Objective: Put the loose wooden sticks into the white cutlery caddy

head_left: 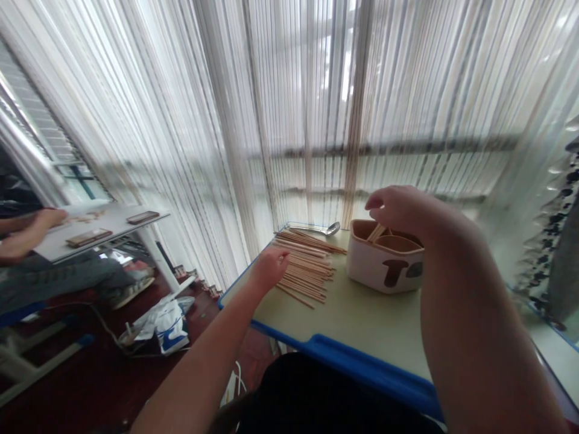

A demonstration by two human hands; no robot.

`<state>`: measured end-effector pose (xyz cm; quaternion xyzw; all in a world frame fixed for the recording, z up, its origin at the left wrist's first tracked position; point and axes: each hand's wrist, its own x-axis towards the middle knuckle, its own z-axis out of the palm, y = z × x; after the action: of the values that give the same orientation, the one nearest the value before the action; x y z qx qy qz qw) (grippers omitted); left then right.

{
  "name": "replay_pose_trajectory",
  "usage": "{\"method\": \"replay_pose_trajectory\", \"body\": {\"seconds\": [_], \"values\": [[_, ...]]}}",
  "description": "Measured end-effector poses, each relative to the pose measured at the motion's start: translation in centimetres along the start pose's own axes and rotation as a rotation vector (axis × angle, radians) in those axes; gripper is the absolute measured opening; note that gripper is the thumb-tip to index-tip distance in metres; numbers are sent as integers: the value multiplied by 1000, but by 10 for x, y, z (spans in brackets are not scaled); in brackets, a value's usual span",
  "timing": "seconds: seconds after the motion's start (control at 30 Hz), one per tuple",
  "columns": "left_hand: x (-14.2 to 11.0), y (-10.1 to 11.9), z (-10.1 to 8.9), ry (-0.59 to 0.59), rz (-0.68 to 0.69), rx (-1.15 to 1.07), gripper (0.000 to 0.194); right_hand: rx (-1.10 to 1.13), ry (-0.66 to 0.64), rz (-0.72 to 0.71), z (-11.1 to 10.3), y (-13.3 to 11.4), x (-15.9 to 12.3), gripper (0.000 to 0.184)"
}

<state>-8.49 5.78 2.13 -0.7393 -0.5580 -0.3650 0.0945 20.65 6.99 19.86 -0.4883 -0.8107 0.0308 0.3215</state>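
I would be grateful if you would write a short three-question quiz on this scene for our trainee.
1. True or false: the metal spoon lies on the table between the loose sticks and the curtain.
2. Multiple choice: over which thing is the right hand?
A) the metal spoon
B) the open box
C) the loose sticks
3. Fill in the blank: the table's edge nearest the person wearing the camera is ____ in colour.
Key: 1 true; 2 B; 3 blue.
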Motion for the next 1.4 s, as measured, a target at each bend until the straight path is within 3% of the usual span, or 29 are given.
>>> {"method": "replay_pose_trajectory", "body": {"seconds": [0.1, 0.13, 0.27, 0.37, 0.43, 0.6, 0.83, 1.0, 1.1, 1.23, 1.4], "values": [[-12, -19, 3, 13, -56, 98, 27, -144, -19, -140, 24, -33, 0, 18], [-15, -23, 4, 15, -86, 118, 28, -151, -99, -186, 37, -44, 0, 22], [-21, -27, 7, 28, -148, 147, 27, -343, -619, -303, 104, -71, -7, 22], [-21, -24, 7, 11, -151, 154, 27, -471, -656, -242, 147, -71, -11, 27], [-22, -23, 6, 3, -159, 159, 27, -501, -650, -184, 164, -66, -12, 29], [-23, -21, 5, -4, -184, 184, 27, -524, -656, -141, 176, -54, -10, 32], [-23, -21, 5, -38, -193, 184, 28, -542, -678, -139, 163, -56, -7, 33], [-23, -23, 6, -37, -184, 186, 27, -482, -725, -193, 127, -60, 3, 30], [-23, -21, 6, -14, -164, 188, 27, -161, -661, -123, 87, -59, 5, 40], [-14, -9, 10, -5, -99, 149, 31, 383, -513, -61, 29, -49, -6, 27], [26, 19, 27, -24, -16, -16, 29, 867, -284, -68, -17, -18, -14, 39]]}}
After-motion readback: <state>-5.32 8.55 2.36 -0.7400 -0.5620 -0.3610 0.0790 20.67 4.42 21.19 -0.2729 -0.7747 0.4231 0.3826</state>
